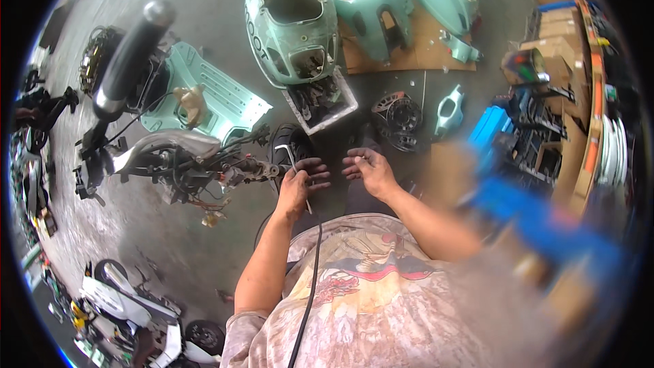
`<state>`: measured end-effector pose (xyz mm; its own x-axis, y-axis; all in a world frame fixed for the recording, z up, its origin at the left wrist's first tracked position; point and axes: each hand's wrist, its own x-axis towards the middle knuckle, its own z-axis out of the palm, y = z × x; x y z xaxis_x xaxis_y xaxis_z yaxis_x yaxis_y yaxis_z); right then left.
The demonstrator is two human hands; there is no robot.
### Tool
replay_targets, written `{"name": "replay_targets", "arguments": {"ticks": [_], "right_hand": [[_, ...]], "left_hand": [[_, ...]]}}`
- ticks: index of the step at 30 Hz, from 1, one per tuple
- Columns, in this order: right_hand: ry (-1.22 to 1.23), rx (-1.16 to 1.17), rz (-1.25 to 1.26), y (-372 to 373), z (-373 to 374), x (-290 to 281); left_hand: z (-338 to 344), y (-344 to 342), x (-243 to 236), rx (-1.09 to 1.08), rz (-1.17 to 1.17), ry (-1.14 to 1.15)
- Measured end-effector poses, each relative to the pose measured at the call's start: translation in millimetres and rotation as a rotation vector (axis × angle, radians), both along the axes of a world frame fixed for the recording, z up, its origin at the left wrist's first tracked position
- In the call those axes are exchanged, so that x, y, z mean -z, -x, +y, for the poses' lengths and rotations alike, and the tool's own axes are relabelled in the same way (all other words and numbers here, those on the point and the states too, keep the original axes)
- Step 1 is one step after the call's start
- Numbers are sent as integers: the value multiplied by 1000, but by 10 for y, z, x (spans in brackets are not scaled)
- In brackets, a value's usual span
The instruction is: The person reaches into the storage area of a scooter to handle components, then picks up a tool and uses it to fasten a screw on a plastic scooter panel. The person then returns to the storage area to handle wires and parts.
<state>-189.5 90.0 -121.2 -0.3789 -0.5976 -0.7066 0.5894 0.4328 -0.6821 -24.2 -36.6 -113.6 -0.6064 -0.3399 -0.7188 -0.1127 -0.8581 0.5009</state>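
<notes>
While the left hand [298, 186] pinches a slim bent metal rod [289, 155] (fingers outstretched), right hand [375, 173] loosely curled, contents unclear

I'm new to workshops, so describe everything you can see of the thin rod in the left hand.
The thin rod looks like pale metal, its upper end bent leftward. It slants across the left hand, held at the thumb, its lower end showing below. A black cable seems to continue from there.
</notes>
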Motion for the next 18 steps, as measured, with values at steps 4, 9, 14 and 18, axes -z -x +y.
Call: {"name": "replay_targets", "arguments": {"ticks": [4,9,14,18], "right_hand": [[-60,-310,76,735,-234,533],[-303,-581,325,1611,-289,1430],[-365,-618,352,2073,-470,2510],[-387,-665,416,2245,-702,3849]], "left_hand": [[437,432,301,-275,-174,-100],[860,864,610,-205,-286,-147],[1022,1211,1253,-314,-291,-251],[1141,1480,2414,-359,-244,-184]]}}
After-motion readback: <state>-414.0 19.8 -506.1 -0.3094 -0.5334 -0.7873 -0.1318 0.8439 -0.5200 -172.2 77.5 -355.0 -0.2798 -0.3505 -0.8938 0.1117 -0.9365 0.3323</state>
